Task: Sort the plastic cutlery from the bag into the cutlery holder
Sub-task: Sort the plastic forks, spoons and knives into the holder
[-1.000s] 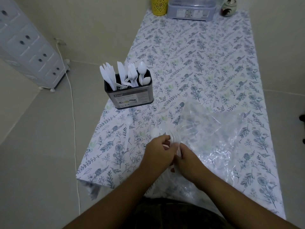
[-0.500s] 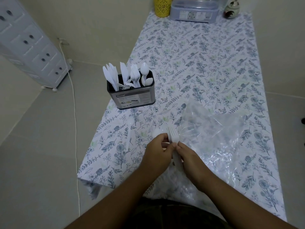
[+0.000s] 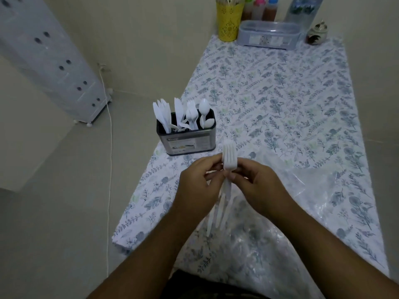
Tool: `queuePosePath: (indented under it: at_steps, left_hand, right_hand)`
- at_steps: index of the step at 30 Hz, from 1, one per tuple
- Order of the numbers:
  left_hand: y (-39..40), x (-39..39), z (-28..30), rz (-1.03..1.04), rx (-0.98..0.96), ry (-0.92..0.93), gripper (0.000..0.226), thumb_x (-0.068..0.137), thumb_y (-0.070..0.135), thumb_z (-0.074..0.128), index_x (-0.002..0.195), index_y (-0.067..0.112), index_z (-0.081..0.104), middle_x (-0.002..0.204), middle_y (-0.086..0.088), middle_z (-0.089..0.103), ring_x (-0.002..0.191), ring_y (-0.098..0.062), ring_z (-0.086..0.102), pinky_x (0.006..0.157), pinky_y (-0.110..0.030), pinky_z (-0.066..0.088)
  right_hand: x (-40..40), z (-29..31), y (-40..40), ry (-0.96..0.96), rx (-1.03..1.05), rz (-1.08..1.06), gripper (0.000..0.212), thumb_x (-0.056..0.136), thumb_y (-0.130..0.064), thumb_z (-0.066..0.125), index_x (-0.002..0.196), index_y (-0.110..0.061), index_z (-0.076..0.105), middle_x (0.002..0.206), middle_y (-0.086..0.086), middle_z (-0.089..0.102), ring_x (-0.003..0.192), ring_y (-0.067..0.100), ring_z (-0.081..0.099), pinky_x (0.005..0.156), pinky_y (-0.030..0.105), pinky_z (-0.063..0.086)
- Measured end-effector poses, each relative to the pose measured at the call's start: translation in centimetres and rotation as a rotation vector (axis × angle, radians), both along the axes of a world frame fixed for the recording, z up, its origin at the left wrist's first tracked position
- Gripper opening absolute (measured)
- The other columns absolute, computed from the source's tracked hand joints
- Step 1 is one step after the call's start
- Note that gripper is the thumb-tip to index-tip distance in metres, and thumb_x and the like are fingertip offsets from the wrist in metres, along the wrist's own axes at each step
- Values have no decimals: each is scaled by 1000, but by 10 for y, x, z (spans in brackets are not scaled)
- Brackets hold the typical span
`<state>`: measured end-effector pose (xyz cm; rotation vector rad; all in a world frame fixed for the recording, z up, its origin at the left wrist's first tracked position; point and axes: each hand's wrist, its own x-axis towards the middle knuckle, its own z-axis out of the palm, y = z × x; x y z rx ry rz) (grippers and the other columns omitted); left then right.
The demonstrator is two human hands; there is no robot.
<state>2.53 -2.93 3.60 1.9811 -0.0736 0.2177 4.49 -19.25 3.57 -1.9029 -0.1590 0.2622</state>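
Fork handles [image 3: 218, 212] blurred below the hands, count unclear; bottles [image 3: 261, 7] at the far end cropped by the top edge.

Home dining corner, floral tablecloth [image 3: 280, 100], condiment bottles [image 3: 260, 7] by the wall, white plastic drawer unit [image 3: 49, 61]

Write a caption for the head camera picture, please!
Both hands hold stacked white plastic forks above the bag, near the cutlery holder.

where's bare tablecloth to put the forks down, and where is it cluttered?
Free: the wide floral tablecloth between the metal cutlery holder, the clear plastic bag and the back row. Crowded: the back edge, with the yellow perforated cup, clear lidded container and small ceramic jar; the bag covers the near end.
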Motion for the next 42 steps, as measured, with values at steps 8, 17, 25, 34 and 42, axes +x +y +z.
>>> queuePosePath:
  at_steps: [8, 17, 25, 34, 42]
  left_hand:
    - [39, 78, 53, 9, 81, -135, 32, 90, 6, 70, 121, 15, 70, 111, 1, 70, 97, -1, 68, 81, -11, 52]
    - [83, 149, 58, 68, 87, -123, 33, 90, 10, 70, 122, 20, 70, 113, 3, 72, 96, -1, 69, 82, -14, 54]
    - [88, 161, 24, 53, 35, -38, 33, 89, 8, 72, 121, 16, 69, 115, 0, 71, 99, -1, 70, 82, -18, 57]
    - [80, 159, 17, 34, 570, 73, 30, 77, 26, 83, 99, 8, 73, 92, -8, 71, 82, -22, 64, 75, -39, 54]
    - [72, 149, 28, 156, 623, 57, 38, 76, 3, 72, 113, 7, 67, 109, -7, 63, 99, -22, 59, 79, -24, 41]
  right_hand:
    - [82, 51, 37, -161, 8, 19, 27, 93, -14, 72, 118, -23, 76, 106, -11, 77, 99, -3, 70, 91, 21, 56]
    - [163, 56, 86, -165, 19, 14, 22, 89, -11, 75, 110, -17, 79, 99, -3, 79, 95, 9, 73, 93, 35, 58]
    - [176, 26, 90, -184, -115, 26, 20, 89, -16, 75, 106, -25, 79, 89, -14, 75, 78, -8, 66, 71, 9, 47]
    - [169, 7, 77, -184, -501, 49, 30, 90, -23, 73, 119, -15, 74, 110, 10, 73, 124, 26, 44, 89, 24, 37]
    - [152, 22, 68, -297, -428, -53, 37, 92, -24, 72, 128, -17, 69, 112, -2, 73, 124, 16, 45, 80, 8, 31]
